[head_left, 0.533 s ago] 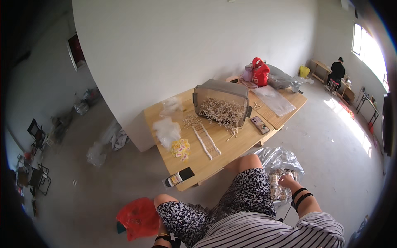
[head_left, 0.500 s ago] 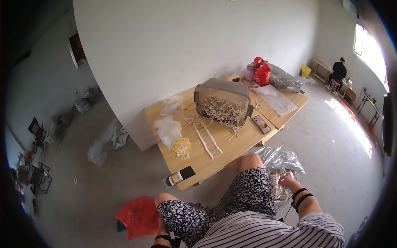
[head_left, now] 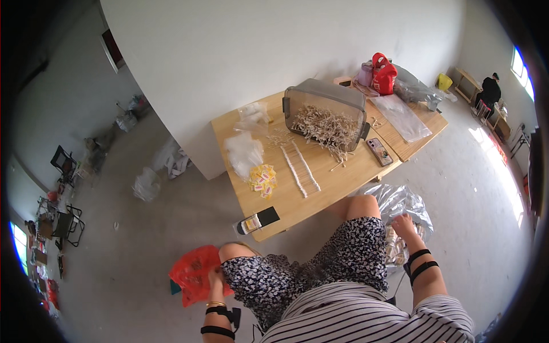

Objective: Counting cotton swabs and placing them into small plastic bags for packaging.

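Observation:
My right hand is over the silvery plastic bag on the floor beside my right knee, its fingers apart. Small packets fill that bag. My left hand reaches down by my left knee to the red plastic bag; its fingers are too hidden to read. On the wooden table a grey clear box lies tipped on its side, with cotton swabs spilling out. A row of swabs is spread side by side in front of it.
Yellow-and-white cards and clear plastic bags lie on the table's left. A filled packet rests by a black pad at the near corner. A phone and red bag are rightward. A person sits far right.
My left hand has come into view at the red bag. My right hand has lifted from among the packets toward the far part of the silvery bag. The view has shifted.

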The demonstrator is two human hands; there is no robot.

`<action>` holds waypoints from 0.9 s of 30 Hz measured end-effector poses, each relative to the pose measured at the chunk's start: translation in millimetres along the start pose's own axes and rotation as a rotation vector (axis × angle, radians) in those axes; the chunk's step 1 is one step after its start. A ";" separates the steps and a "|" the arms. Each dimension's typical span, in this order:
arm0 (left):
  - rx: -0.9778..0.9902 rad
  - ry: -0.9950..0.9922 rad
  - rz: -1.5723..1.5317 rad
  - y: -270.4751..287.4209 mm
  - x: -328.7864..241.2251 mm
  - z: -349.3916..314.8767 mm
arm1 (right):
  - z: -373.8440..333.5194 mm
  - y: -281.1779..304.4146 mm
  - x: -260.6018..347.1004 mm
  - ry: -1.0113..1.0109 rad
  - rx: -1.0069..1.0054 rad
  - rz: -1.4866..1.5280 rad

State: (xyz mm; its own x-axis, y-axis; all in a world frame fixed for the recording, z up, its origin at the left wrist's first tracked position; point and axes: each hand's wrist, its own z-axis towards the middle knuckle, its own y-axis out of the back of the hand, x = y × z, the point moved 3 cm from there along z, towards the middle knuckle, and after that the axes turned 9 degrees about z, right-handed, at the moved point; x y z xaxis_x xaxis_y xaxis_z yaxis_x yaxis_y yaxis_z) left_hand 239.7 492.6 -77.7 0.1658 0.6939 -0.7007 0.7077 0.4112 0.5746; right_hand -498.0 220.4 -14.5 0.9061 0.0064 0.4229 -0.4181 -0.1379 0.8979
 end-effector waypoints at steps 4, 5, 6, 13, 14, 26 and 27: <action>-0.363 -0.696 0.491 26.4 -123.0 -31.6 | 22.8 36.8 78.4 0.072 -0.318 0.204; -0.404 -0.723 0.450 32.5 -154.5 -42.3 | 32.5 42.3 107.0 0.112 -0.332 0.281; -0.389 -0.727 0.444 30.4 -188.0 -51.5 | 49.2 40.4 116.5 0.161 -0.365 0.334; 0.033 -0.895 -0.007 -61.6 -338.0 -81.7 | 100.7 -14.1 258.2 0.465 -0.151 0.644; 0.036 -0.908 -0.031 -83.7 -349.1 -82.0 | 100.6 -22.4 270.2 0.480 -0.100 0.563; 0.082 -0.907 0.291 -238.3 -316.5 -62.7 | 138.9 -65.1 305.6 0.626 0.035 0.120; 0.059 -0.915 0.301 -243.1 -315.2 -61.7 | 144.2 -66.8 304.5 0.623 0.041 0.117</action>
State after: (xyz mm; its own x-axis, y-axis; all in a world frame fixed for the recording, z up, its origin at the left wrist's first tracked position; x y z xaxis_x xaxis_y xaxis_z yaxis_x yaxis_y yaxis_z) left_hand -26.9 210.4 29.5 0.7996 0.0263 -0.6000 0.5770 0.2436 0.7796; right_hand -184.9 88.8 36.7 0.6419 0.5625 0.5211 -0.4981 -0.2108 0.8411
